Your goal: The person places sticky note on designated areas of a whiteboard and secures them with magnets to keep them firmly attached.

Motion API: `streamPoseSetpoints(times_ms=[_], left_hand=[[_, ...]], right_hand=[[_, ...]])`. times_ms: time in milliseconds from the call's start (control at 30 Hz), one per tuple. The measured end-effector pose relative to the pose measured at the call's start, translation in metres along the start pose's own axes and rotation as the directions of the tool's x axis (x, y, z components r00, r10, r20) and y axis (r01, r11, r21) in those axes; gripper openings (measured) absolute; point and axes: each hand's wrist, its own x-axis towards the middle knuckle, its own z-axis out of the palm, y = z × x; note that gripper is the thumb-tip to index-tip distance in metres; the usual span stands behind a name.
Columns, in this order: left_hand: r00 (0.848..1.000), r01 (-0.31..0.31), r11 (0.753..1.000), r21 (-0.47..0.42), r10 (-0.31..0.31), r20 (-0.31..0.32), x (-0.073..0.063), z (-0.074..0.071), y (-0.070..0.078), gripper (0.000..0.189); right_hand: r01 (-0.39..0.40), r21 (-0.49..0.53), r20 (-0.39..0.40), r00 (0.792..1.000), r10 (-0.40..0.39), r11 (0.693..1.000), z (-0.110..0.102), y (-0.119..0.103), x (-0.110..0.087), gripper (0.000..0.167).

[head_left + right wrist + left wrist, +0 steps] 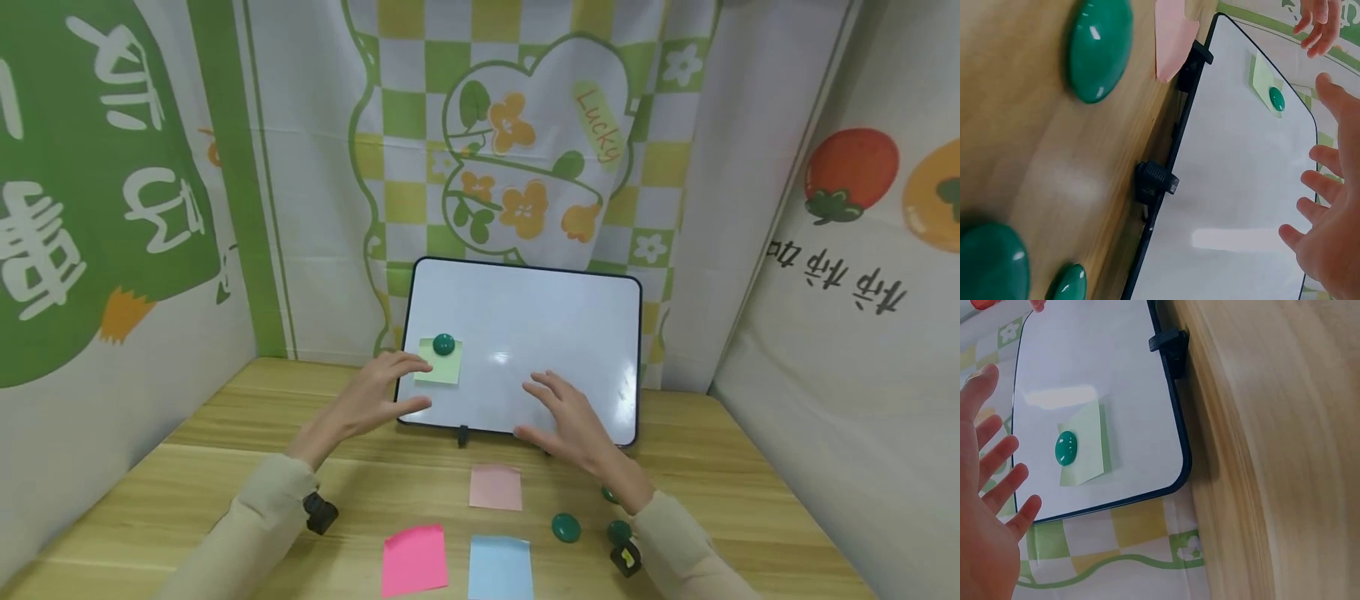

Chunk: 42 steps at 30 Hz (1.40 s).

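Padded beige sleeves (255, 517) are extended forward over the wood-grained bench (712, 467). Left hand (378, 392) and right hand (566, 425) are raised well apart, fingers spread, nothing gripped. Near the left hand, on a smooth, black-rimmed whiteboard (517, 317), a square pale-green note (447, 371) is overlapped near its top by a glossy green dome (444, 344). The right hand is held before the whiteboard's right half.

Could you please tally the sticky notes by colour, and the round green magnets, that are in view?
Light green note: 1
Bright pink note: 1
Pale pink note: 1
Blue note: 1
Green magnets: 4
Total: 8
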Motion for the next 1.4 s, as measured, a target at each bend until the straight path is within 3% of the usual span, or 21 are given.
streamPoseSetpoints(times_ms=[200, 367, 633, 833, 1033, 1400], left_hand=[[0.997, -0.002, 0.999, -0.049, 0.006, 0.077, -0.014, 0.0, 0.007, 0.052], [0.981, 0.033, 0.993, -0.113, -0.011, 0.193, -0.027, -0.003, 0.015, 0.054], [0.962, 0.03, 0.988, -0.153, 0.013, 0.273, -0.042, -0.001, 0.024, 0.054], [0.939, 0.055, 0.979, -0.195, 0.017, 0.345, -0.049, 0.003, 0.028, 0.057], [0.909, 0.074, 0.976, -0.206, 0.019, 0.416, -0.053, 0.006, 0.033, 0.062], [0.849, 0.074, 0.985, -0.157, 0.02, 0.528, -0.057, 0.012, 0.037, 0.069]], right_hand=[[-0.006, 0.05, 0.031, 1.0, 0.004, 0.999, -0.005, -0.005, -0.019, 0.07], [-0.004, 0.077, 0.032, 0.999, 0.002, 0.997, -0.01, -0.011, -0.034, 0.069], [-0.035, 0.14, 0.069, 0.997, 0.026, 0.989, -0.013, -0.014, -0.052, 0.068], [-0.009, 0.139, 0.062, 0.998, 0.001, 0.99, -0.012, -0.014, -0.062, 0.069], [-0.058, 0.161, 0.12, 0.992, 0.038, 0.985, -0.011, -0.013, -0.072, 0.067], [-0.083, 0.147, 0.187, 0.981, 0.054, 0.986, -0.01, -0.009, -0.078, 0.066]])
